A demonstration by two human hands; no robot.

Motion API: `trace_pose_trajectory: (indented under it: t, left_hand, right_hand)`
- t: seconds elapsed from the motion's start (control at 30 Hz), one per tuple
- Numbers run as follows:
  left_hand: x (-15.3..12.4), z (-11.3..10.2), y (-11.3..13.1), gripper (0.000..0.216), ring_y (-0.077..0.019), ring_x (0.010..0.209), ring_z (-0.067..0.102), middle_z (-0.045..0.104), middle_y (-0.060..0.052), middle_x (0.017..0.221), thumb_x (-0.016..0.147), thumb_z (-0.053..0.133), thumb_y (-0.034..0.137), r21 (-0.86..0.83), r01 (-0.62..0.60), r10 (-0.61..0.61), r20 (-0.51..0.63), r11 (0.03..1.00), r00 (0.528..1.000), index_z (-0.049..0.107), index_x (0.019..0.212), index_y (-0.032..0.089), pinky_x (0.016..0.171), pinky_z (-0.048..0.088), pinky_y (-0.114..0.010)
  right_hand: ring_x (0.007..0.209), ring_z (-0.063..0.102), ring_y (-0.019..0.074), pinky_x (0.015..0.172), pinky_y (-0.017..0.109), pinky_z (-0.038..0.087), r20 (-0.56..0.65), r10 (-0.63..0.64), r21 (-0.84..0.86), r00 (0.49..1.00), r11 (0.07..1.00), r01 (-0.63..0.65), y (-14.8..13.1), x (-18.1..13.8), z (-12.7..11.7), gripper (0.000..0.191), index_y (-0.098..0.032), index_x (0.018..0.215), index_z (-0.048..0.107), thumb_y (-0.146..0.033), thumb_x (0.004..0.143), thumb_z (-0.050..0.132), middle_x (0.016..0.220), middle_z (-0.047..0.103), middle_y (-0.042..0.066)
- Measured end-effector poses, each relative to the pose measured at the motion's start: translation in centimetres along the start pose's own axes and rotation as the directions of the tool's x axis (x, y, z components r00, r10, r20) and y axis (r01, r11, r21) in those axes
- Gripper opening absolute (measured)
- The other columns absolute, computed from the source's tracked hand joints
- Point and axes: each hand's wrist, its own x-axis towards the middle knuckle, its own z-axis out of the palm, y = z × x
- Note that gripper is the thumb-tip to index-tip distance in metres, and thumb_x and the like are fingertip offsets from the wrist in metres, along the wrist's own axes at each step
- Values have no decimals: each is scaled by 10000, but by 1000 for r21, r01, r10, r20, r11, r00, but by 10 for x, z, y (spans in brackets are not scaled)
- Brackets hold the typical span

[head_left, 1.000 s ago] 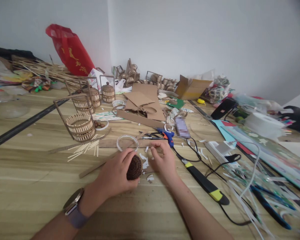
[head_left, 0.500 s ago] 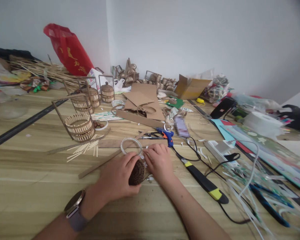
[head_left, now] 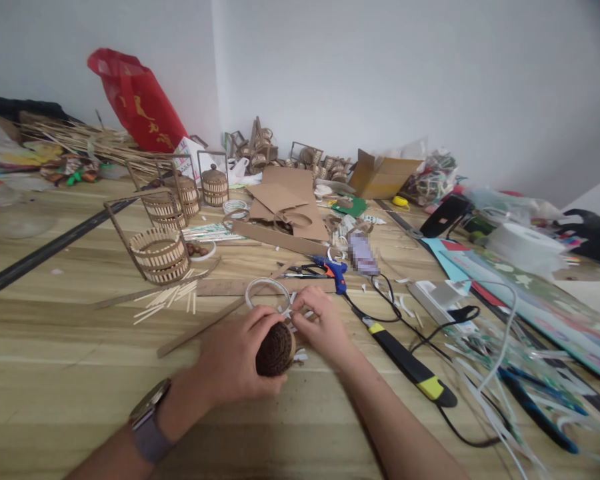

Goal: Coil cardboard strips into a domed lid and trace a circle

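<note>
My left hand [head_left: 235, 357] is wrapped round a small dark brown woven ball [head_left: 275, 350], held just above the wooden table [head_left: 55, 373]. A watch sits on that wrist. My right hand [head_left: 320, 323] is beside the ball, fingers pinched on the rim of a thin white ring [head_left: 267, 293] at the ball's far side. Small white scraps lie on the table under both hands.
A blue glue gun [head_left: 336, 275] and scissors [head_left: 300, 271] lie just beyond my hands. A black and yellow tool [head_left: 410, 367] with cables lies to the right. Small bamboo baskets [head_left: 160, 253], loose sticks [head_left: 167, 299], cardboard pieces [head_left: 285, 200] and a red bag [head_left: 137, 100] fill the far side.
My right hand has moved left from the table to the ball and taken hold of the white ring, which has shifted right toward the ball. My left hand keeps the ball.
</note>
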Motion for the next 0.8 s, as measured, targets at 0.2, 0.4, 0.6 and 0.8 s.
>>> trace_pose_trajectory:
  t: [0.2,0.4,0.6,0.8]
  left_hand:
    - [-3,-12,3,626,-302,1127,636,649,-85,1250,624,722,256,-241,-16,2,-56,970,998,559,1228,238,994,512,-442]
    - [-3,-15,7,608,-297,1104,640,657,-72,1233,617,702,226,-264,10,-25,-52,964,998,573,1211,233,988,510,-440]
    - [-3,-14,7,619,-295,1101,644,663,-70,1226,607,710,229,-252,14,-29,-57,968,998,574,1211,231,982,513,-447]
    - [-2,-13,6,620,-300,1100,644,660,-81,1231,609,717,243,-251,17,-31,-53,968,998,570,1211,227,969,513,-456]
  right_hand:
    - [792,573,196,748,317,432,36,-65,253,997,966,54,-3,2,-11,138,-221,688,575,-92,735,559,761,608,9]
    - [770,565,191,759,328,415,27,-95,283,995,956,83,1,4,-13,148,-225,680,586,-87,734,578,744,604,1]
    - [768,562,194,752,338,399,20,-101,238,995,967,94,2,4,-13,135,-225,677,594,-103,735,589,730,608,0]
    - [768,561,202,738,345,390,8,-76,209,997,975,72,2,4,-12,125,-223,665,598,-115,729,588,720,614,4]
